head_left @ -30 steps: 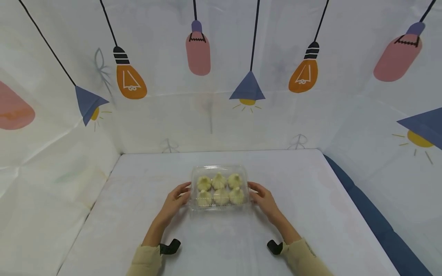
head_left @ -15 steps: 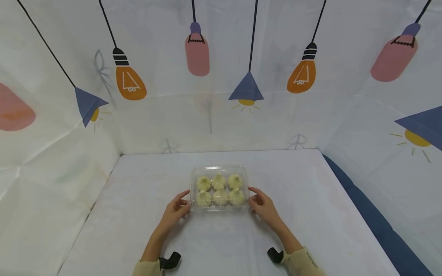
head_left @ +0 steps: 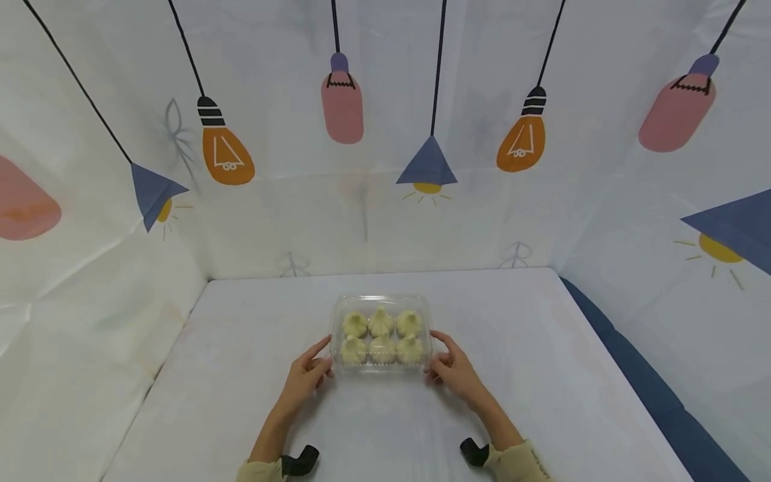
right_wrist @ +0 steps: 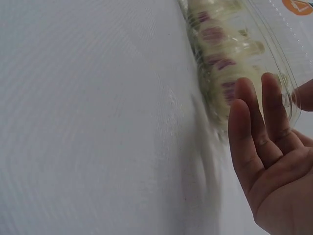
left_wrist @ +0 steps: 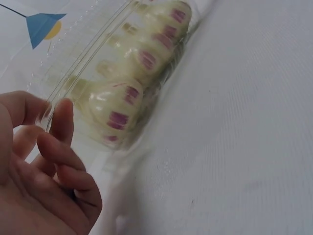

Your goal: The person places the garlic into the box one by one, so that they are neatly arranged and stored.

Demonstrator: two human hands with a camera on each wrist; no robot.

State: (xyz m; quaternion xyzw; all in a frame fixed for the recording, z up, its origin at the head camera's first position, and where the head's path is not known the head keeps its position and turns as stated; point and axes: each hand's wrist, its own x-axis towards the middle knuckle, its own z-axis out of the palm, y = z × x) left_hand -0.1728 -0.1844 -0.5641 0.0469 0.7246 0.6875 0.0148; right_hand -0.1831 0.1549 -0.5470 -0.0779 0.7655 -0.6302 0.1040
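A clear plastic clamshell box [head_left: 382, 369], lid down, stands on the white table, holding several pale garlic bulbs [head_left: 381, 323] in two rows. Purple patches show low on the bulbs in both wrist views. My left hand [head_left: 306, 376] is at the box's left edge; in the left wrist view its thumb and a finger pinch the rim [left_wrist: 63, 93]. At the front right corner, my right hand [head_left: 456, 370] holds the rim [right_wrist: 288, 93], index finger stretched along the side. In the right wrist view its other fingers [right_wrist: 247, 129] extend loosely beside the box.
The white table [head_left: 512, 321] ends at a back wall cloth printed with hanging lamps [head_left: 427, 161]. Cloth walls also stand at both sides, and a dark blue surface [head_left: 626, 368] runs along the right edge. Black wrist mounts [head_left: 301, 462] sit by the sleeves.
Both hands have slid toward the front corners of the box, index fingers now stretched to its sides. The box stays about where it was; the head view has tilted up slightly.
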